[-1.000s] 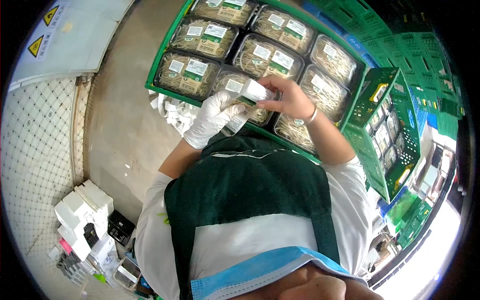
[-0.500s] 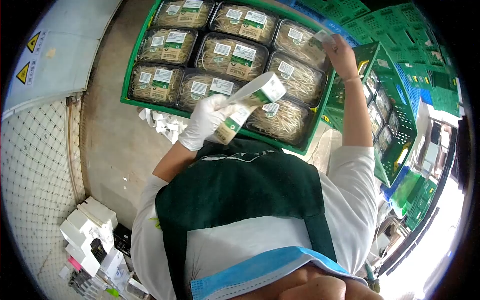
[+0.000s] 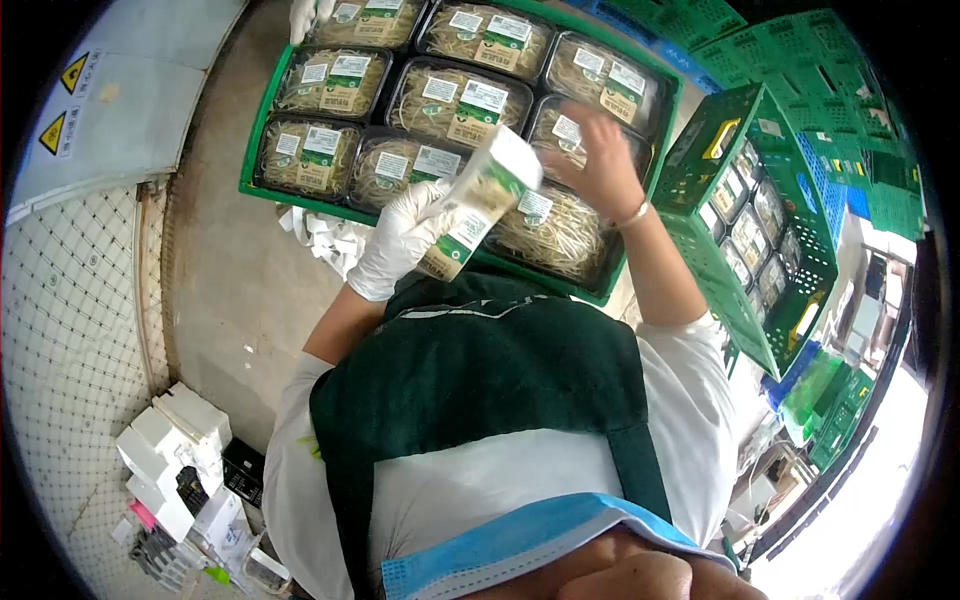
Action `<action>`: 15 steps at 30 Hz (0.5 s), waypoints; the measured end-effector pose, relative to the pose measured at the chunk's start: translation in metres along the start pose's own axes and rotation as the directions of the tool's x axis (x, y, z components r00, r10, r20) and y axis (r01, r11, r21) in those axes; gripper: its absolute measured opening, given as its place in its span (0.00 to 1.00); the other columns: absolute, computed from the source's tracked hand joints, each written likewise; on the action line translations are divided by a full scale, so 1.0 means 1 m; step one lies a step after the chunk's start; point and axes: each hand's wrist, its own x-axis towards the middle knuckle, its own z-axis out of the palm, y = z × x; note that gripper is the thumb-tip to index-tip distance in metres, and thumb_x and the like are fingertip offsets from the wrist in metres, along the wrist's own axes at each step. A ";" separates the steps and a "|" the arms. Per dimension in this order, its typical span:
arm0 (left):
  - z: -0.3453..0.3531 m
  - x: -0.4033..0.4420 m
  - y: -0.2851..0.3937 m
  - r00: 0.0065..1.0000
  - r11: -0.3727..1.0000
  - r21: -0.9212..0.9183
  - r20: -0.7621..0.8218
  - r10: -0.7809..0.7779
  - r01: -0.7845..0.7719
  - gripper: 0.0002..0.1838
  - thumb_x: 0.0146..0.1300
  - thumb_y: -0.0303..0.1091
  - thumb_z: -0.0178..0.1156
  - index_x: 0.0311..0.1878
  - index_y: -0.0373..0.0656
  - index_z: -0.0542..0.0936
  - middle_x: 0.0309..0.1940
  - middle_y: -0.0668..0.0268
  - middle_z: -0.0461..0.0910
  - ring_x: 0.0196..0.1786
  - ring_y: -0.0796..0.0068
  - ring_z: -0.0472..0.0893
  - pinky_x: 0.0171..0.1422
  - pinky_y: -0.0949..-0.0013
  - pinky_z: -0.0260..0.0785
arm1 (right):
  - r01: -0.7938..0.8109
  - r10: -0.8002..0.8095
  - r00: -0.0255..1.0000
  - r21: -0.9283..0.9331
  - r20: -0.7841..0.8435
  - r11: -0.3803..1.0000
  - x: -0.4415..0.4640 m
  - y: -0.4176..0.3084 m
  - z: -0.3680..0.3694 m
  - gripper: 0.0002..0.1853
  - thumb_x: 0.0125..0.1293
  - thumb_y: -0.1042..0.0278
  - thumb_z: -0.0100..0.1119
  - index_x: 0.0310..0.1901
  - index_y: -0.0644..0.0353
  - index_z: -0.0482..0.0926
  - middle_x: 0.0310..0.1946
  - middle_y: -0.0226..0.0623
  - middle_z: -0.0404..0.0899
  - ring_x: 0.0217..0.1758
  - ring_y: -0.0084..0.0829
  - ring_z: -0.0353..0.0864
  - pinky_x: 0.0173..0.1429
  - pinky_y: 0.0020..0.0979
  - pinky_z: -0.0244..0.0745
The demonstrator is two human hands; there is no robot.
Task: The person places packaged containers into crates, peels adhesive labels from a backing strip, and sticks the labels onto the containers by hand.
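Observation:
My left hand (image 3: 400, 238), in a white glove, is closed on a strip of green-and-white labels (image 3: 478, 205) with a rolled or folded white end. My bare right hand (image 3: 602, 170) is blurred, fingers apart and empty, over the right column of sprout packs. Below both hands lies a green crate (image 3: 250, 160) holding several black trays of sprouts under clear film. The top right pack (image 3: 602, 82) bears a white sticker and a green-and-brown label. The lower right pack (image 3: 550, 235) shows only a white sticker; the pack above it is partly hidden by my right hand.
Another person's gloved hand (image 3: 305, 18) touches the crate's far left corner. A tilted green crate (image 3: 690, 240) with more packs stands at the right. White paper strips (image 3: 325, 238) hang by the near left edge. White boxes (image 3: 165, 450) sit at the lower left.
A label now lies on the top right pack, where my right hand was. That hand has come back toward the label strip with its fingers empty. Another person's gloved hand has appeared at the far left corner.

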 end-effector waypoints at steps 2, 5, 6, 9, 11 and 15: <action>-0.005 0.000 0.002 1.000 1.000 -0.009 0.024 0.002 -0.001 0.08 0.57 0.24 0.55 0.40 0.36 0.74 0.35 0.68 0.76 0.36 0.84 0.73 0.42 0.79 0.67 | -0.114 0.095 0.985 -0.130 -0.147 0.985 0.012 0.045 0.016 0.18 0.49 0.63 0.62 0.43 0.55 0.73 0.43 0.39 0.73 0.46 0.39 0.72 0.48 0.37 0.69; -0.012 -0.005 0.000 1.000 1.000 0.021 -0.012 -0.019 0.019 0.06 0.57 0.24 0.55 0.39 0.37 0.74 0.33 0.70 0.76 0.34 0.85 0.73 0.41 0.80 0.66 | -0.315 0.275 0.949 -0.414 -0.154 0.854 0.025 0.113 0.021 0.25 0.53 0.46 0.54 0.52 0.45 0.70 0.53 0.35 0.67 0.57 0.41 0.63 0.55 0.42 0.61; -0.010 -0.007 -0.001 0.996 0.995 -0.051 -0.040 -0.085 0.083 0.06 0.57 0.24 0.55 0.38 0.38 0.75 0.31 0.70 0.76 0.34 0.85 0.73 0.41 0.80 0.66 | -0.254 0.260 0.964 -0.499 -0.060 0.828 0.026 0.117 0.023 0.28 0.53 0.41 0.51 0.54 0.42 0.66 0.57 0.35 0.62 0.60 0.41 0.58 0.58 0.45 0.57; -0.015 -0.010 -0.017 0.998 0.998 0.004 -0.034 -0.059 0.059 0.06 0.57 0.24 0.55 0.38 0.38 0.75 0.31 0.70 0.76 0.34 0.86 0.72 0.41 0.80 0.66 | -0.178 0.371 0.914 -0.658 0.165 0.731 0.030 0.121 0.017 0.35 0.53 0.32 0.44 0.62 0.35 0.56 0.66 0.33 0.47 0.68 0.40 0.45 0.63 0.48 0.46; -0.015 -0.015 -0.010 0.996 0.996 -0.025 -0.042 -0.083 0.082 0.07 0.57 0.23 0.55 0.39 0.37 0.75 0.32 0.70 0.76 0.35 0.85 0.73 0.41 0.80 0.66 | -0.123 0.523 0.804 -0.782 0.282 0.611 0.034 0.107 -0.009 0.37 0.52 0.30 0.44 0.63 0.33 0.53 0.67 0.32 0.44 0.69 0.39 0.42 0.64 0.49 0.45; -0.015 -0.017 -0.011 0.998 0.997 -0.063 -0.040 -0.055 0.053 0.10 0.57 0.23 0.55 0.43 0.37 0.74 0.35 0.69 0.76 0.38 0.84 0.73 0.44 0.80 0.66 | -0.304 0.595 0.747 -0.645 0.295 0.701 0.026 0.109 -0.030 0.36 0.53 0.37 0.50 0.61 0.44 0.58 0.59 0.40 0.61 0.63 0.42 0.58 0.61 0.46 0.57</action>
